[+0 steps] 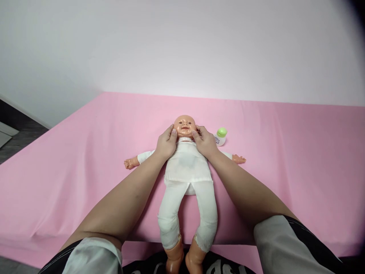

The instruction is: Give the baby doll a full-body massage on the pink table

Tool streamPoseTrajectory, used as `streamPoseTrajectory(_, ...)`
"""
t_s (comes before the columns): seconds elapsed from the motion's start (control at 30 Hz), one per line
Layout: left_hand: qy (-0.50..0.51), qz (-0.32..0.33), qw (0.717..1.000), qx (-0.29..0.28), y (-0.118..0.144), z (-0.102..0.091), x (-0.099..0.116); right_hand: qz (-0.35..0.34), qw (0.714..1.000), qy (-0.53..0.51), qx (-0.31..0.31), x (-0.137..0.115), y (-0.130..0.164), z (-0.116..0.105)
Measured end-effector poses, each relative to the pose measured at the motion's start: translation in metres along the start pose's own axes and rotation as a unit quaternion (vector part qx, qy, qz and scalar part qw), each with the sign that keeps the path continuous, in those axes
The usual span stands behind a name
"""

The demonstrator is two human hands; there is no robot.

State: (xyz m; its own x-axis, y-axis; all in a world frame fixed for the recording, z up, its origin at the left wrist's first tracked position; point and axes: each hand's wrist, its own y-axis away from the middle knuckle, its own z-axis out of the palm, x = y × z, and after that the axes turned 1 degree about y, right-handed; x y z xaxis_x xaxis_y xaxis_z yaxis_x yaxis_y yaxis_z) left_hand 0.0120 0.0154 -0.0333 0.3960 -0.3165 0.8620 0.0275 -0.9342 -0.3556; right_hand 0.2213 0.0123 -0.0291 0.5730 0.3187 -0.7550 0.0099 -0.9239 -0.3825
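Both thumbs pressed on doll [186, 167] cheeks, left hand [166, 144] and right hand [204, 142] cupping head; bottle [220, 136] capped, untouched beside.

The doll [186, 167] has a head, hands and feet of smooth, hard-looking plastic with a slight gloss; light glints faintly on its forehead and cheeks. Its suit [186, 169] is white woven cloth, matt, creased at the waist and knees, with frayed, rough edges at the leg cuffs and a greyish smudge on the chest. The sheet [85, 160] under it is pink cloth, matt and smooth, with soft folds near the front edge. The bottle [220, 137] looks like plastic: a white body and a green cap, both smooth with a dull sheen. The wall [182, 45] is matt and even. The sleeves [285, 243] are white cloth, matt, lightly wrinkled.
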Motion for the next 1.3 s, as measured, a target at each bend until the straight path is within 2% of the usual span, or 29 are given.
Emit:
streamPoseTrajectory(0.17,0.007,-0.002,1.000,-0.028,0.002,-0.002,0.008,-0.005,0.999,0.047,0.008,-0.001,0.001,-0.001)
streamPoseTrajectory(0.3,0.000,-0.011,0.999,-0.049,0.003,-0.003,0.013,-0.002,0.999,0.050,-0.018,-0.008,0.002,-0.003)
streamPoseTrajectory(0.43,-0.025,-0.019,0.999,-0.040,0.002,-0.003,0.010,0.020,0.999,0.044,-0.021,-0.014,0.002,-0.004)
streamPoseTrajectory(0.6,-0.020,0.002,0.999,-0.043,0.002,-0.003,0.005,0.030,0.999,0.021,-0.012,-0.013,0.002,-0.002)
streamPoseTrajectory(0.8,-0.015,-0.018,0.999,-0.032,0.001,-0.002,0.004,0.003,1.000,-0.005,-0.014,-0.005,0.001,-0.001)
streamPoseTrajectory(1.03,-0.005,-0.009,1.000,-0.007,-0.001,0.000,-0.002,-0.012,0.999,0.039,-0.001,-0.002,0.001,-0.003)
streamPoseTrajectory(1.3,-0.018,-0.010,0.999,-0.037,0.002,-0.003,0.003,0.026,0.999,0.030,-0.017,-0.013,0.003,-0.005)
